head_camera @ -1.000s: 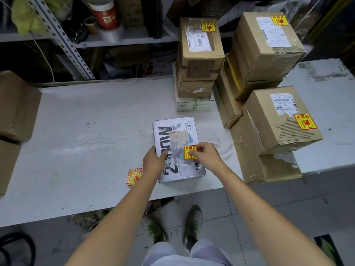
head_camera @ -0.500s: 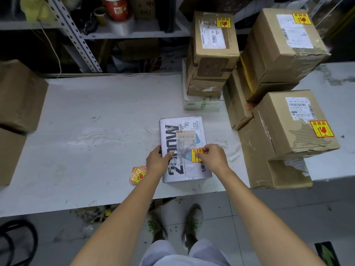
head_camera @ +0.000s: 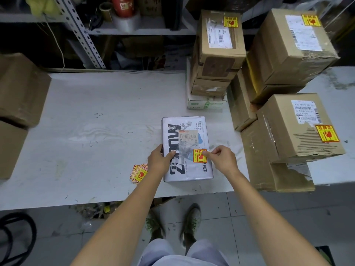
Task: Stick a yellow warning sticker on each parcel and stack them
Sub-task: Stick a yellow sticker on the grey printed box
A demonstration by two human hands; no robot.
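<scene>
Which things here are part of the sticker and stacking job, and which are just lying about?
Part of the job:
white parcel
yellow sticker
spare stickers
stacked brown parcels
left hand, right hand

Lying about:
red can on the shelf
tape roll
plain boxes far left

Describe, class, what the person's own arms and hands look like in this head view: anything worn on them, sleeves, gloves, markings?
Both forearms are bare up to the picture's bottom edge; no sleeve shows. The left hand and right hand wear no gloves, and no ring, watch, wristband or marking can be seen on the hands or wrists. Further down, light-coloured shorts and worn greenish shoes show.
</scene>
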